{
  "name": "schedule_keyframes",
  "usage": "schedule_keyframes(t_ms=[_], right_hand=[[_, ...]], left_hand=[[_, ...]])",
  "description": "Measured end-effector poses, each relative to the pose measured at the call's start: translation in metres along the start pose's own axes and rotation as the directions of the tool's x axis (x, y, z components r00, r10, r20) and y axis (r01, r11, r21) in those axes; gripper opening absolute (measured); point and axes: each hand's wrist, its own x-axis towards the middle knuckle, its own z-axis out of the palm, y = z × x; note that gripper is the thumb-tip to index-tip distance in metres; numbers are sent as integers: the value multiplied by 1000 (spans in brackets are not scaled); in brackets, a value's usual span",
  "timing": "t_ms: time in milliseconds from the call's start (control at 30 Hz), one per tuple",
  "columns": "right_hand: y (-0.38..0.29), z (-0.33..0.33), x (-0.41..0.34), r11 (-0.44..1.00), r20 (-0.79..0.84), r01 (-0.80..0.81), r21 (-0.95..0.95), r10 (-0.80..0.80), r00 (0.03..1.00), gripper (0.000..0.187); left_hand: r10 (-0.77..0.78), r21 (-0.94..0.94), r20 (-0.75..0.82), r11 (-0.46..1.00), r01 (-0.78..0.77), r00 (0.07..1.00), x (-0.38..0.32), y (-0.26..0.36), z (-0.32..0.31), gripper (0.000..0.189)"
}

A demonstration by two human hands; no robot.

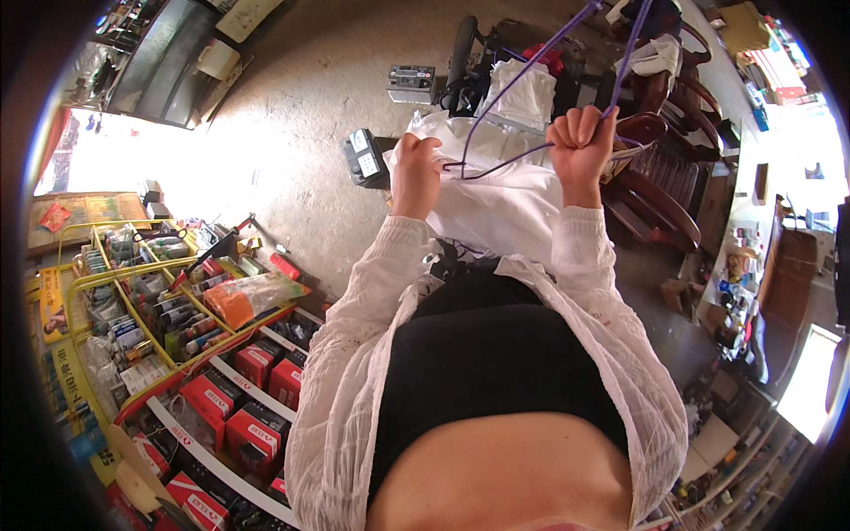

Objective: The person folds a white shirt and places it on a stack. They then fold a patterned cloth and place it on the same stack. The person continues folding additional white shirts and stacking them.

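Observation:
My right hand (583,149) is closed around a thin purple cord (510,89), whose strands run up past the top edge of the picture. A loop of the cord hangs between my hands, and its dark lower end lies close beside the fingers of my left hand (417,169). That hand is curled at the left edge of a large white cloth or bag (498,206); whether it grips the cloth or the cord end, I cannot tell. The white material spreads beneath both hands, in front of my body.
Two batteries (412,85), (364,159) stand on the concrete floor, ahead and left. Dark wooden chairs (664,172) stand at the right. Folded white cloths (521,96) lie beyond my hands. At the lower left are yellow wire baskets (126,289) of small goods and red-and-black boxes (255,435).

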Motion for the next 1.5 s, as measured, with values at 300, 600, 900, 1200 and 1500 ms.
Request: schedule_keyframes(t_ms=[300,600,900,1200,1500], right_hand=[[12,13,-4,998,88,46,-51,-42,995,58],[-76,69,11,954,246,228,-196,-177,953,57],[-112,88,-45,792,50,407,-454,-433,900,41],[-75,70,-65,848,-13,517,112,-519,854,36],[-48,103,-167,-55,-192,-198,-979,-94,977,9]], left_hand=[[-196,-264,120,939,222,973,21,-12,-19,12],[-54,-721,-238,679,-139,970,105,111,-115,12],[152,-290,-45,944,-159,987,116,63,-38,19],[22,-452,237,888,90,971,52,41,39,15],[-86,-414,34,906,93,996,51,26,25,20]])
